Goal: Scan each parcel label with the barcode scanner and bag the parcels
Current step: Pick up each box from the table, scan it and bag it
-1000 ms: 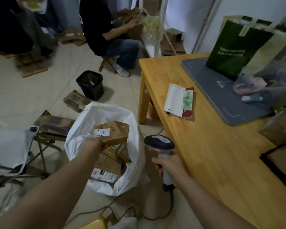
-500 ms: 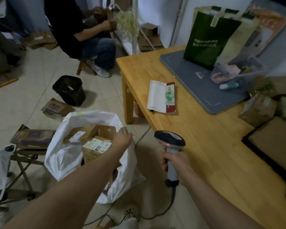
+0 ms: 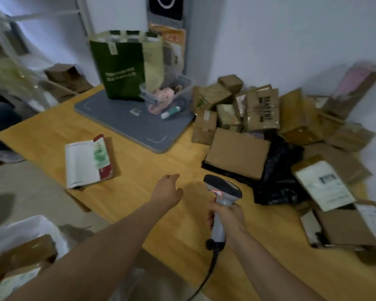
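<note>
White bag [image 3: 34,224] at lower left, brown parcel [image 3: 24,257] inside. Right hand [image 3: 228,218] wrapped round the barcode scanner [image 3: 223,187] grip, above the desk [image 3: 139,170]. Left hand [image 3: 167,190] empty, fingers loosely extended over the desk. Heaped parcels [image 3: 258,109] beyond (far right, against the wall).

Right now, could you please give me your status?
Left grip open above table. Right grip holds scanner. Parcels piled at right, nothing blocking.
</note>
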`<state>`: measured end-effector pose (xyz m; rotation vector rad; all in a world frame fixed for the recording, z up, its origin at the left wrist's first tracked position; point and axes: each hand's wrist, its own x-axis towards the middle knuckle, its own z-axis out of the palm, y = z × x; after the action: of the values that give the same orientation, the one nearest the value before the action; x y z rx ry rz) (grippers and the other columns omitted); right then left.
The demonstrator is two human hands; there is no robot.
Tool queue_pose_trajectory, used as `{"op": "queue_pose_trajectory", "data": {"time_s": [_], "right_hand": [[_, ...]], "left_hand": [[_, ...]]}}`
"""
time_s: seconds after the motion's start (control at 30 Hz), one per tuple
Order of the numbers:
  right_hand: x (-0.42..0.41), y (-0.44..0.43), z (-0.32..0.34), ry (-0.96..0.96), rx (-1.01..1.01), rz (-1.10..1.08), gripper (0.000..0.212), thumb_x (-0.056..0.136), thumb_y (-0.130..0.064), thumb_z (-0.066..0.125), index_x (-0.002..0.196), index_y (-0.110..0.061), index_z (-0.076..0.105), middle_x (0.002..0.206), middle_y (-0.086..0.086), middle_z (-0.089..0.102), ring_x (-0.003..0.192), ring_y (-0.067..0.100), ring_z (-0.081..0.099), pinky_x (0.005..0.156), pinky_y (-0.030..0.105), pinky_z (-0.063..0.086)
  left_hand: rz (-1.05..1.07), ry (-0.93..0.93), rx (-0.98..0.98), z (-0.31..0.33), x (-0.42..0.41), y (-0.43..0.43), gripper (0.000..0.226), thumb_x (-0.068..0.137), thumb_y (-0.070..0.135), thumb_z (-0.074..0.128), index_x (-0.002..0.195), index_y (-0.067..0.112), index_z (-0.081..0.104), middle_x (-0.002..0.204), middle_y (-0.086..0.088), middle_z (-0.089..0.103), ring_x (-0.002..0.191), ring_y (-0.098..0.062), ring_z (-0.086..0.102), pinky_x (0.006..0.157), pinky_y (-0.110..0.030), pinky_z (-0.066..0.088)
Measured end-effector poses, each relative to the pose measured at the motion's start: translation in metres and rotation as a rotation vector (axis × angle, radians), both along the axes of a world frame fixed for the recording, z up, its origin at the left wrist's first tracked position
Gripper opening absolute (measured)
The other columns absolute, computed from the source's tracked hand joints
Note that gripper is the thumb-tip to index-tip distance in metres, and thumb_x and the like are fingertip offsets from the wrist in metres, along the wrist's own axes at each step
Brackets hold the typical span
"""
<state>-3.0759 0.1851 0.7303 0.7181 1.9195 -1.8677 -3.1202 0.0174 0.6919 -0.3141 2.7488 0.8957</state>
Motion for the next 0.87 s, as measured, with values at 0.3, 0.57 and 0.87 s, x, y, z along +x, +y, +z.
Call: {"op": "queue_pose_trajectory", "data": {"time_s": [0.3,0.57,0.87], "right_hand": [[-0.041,0.11,0.0,-0.009,-0.058,-0.173,0.017,0.088,-0.006,0.065,0.074,0.001,0.057,0.048,0.01,0.058,0.036,0.019,0.051,0.041,0.025,0.044],[-0.069,0.155,0.0,0.029,-0.183,-0.172,0.012,0.088,-0.003,0.064,0.077,-0.003,0.059,0.058,0.014,0.057,0.041,0.02,0.05,0.044,0.028,0.045],[-0.059,0.168,-0.007,0.024,-0.156,-0.178,0.011,0.087,-0.003,0.063,0.077,-0.001,0.06,0.058,0.013,0.058,0.043,0.02,0.05,0.044,0.027,0.045]], "left_hand": [[-0.409,0.138,-0.278,0.013,-0.125,0.145,0.06,0.094,0.014,0.053,0.15,0.014,0.028,0.154,-0.011,0.028,0.138,-0.03,0.03,0.11,-0.033,0.028],[-0.626,0.138,-0.653,0.024,-0.2,0.212,0.109,0.082,0.025,0.073,0.151,0.003,-0.009,0.16,-0.015,0.0,0.148,-0.029,-0.001,0.121,-0.042,0.007],[-0.629,0.301,-0.833,0.025,-0.162,0.199,0.083,0.078,0.028,0.076,0.143,0.013,0.027,0.138,-0.015,0.029,0.128,-0.031,0.031,0.106,-0.04,0.033]]}}
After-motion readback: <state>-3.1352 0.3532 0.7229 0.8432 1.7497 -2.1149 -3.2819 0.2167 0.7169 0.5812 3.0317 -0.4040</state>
